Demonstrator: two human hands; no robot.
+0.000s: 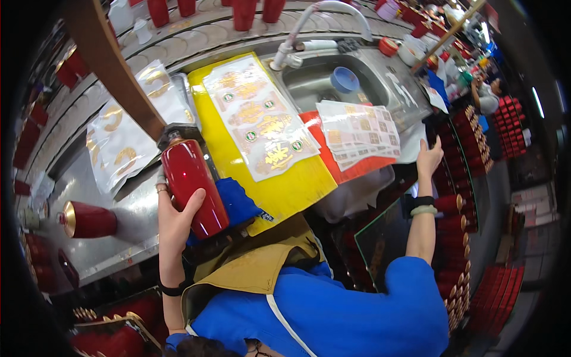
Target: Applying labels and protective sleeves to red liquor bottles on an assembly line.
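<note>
My left hand [176, 220] is closed around the side of a glossy red bottle [193, 184], its thumb along the near face and its other fingers partly hidden behind. The bottle lies tilted, its neck end against a dark holder [178, 132] and its base toward me. A blue cloth [237, 199] is bunched beside it. Off to the right, my right hand [429, 159] is raised with thumb and fingers apart, holding nothing. It is nearest to the printed label sheets [360, 132] stacked on a red board [351, 171].
A yellow board [297, 199] carries a sheet of gold designs [259, 119]. Behind stand a sink [303, 80] with a blue bowl [345, 79] and a white faucet [324, 7]. A wooden post [113, 65] rises at left, near another red bottle [89, 219]. Racks of red bottles [455, 238] stand right.
</note>
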